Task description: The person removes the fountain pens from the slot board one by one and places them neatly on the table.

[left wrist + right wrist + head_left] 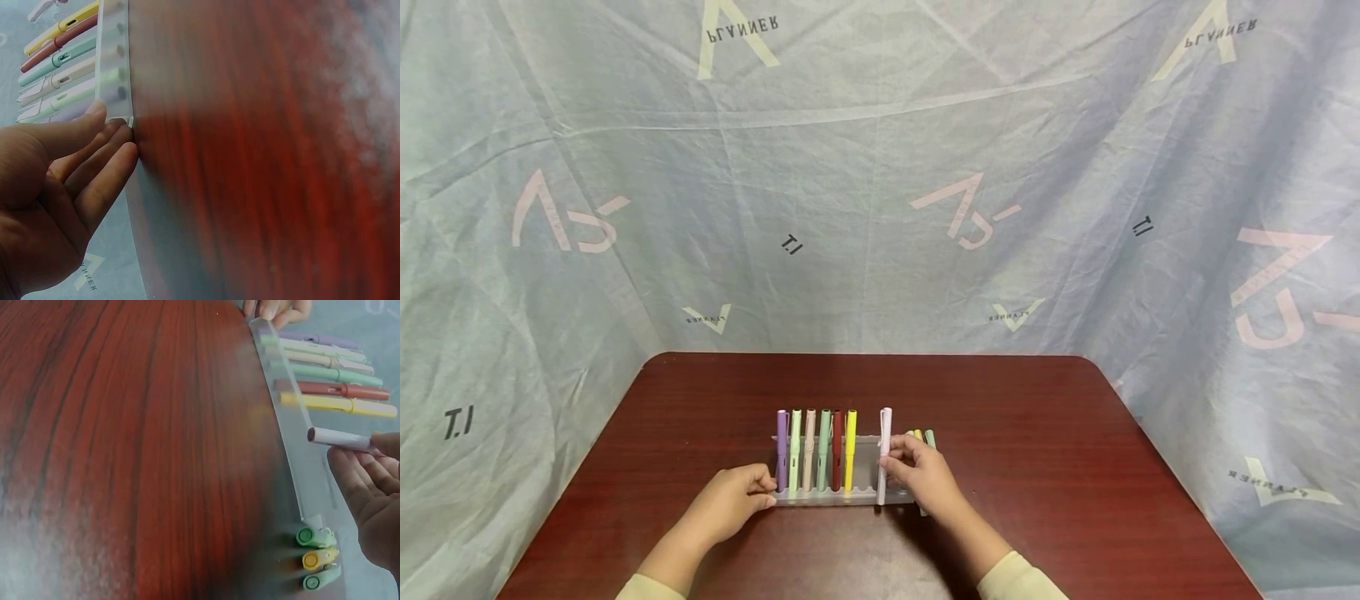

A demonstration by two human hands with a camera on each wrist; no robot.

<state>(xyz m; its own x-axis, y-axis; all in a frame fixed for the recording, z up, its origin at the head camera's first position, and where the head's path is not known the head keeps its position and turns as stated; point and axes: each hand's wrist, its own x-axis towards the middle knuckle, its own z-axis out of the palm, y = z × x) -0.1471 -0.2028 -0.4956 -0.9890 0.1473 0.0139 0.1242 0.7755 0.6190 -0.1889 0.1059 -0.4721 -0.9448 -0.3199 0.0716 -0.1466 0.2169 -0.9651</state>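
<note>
A clear plastic pen rack [865, 497] stands on the table with a row of upright capped pens: purple [782, 450], pale green [796, 450], beige [809, 450], green [825, 450], dark red [837, 450] and yellow [850, 450]. My left hand [726, 500] grips the rack's left front corner, thumb on the front strip. With thumb and fingers my right hand [925, 479] holds a pale lilac pen [885, 429] upright, right of the yellow one and apart from it. In the right wrist view the lilac pen's lower end [331, 437] is close to the rack's front strip.
Beyond the rack's right end lie three more pens, a green one [306, 536], a yellow one [311, 559] and another green one [314, 582], partly behind my right hand in the head view. The dark red wooden table [760, 550] has grey printed cloth [865, 250] hanging around it.
</note>
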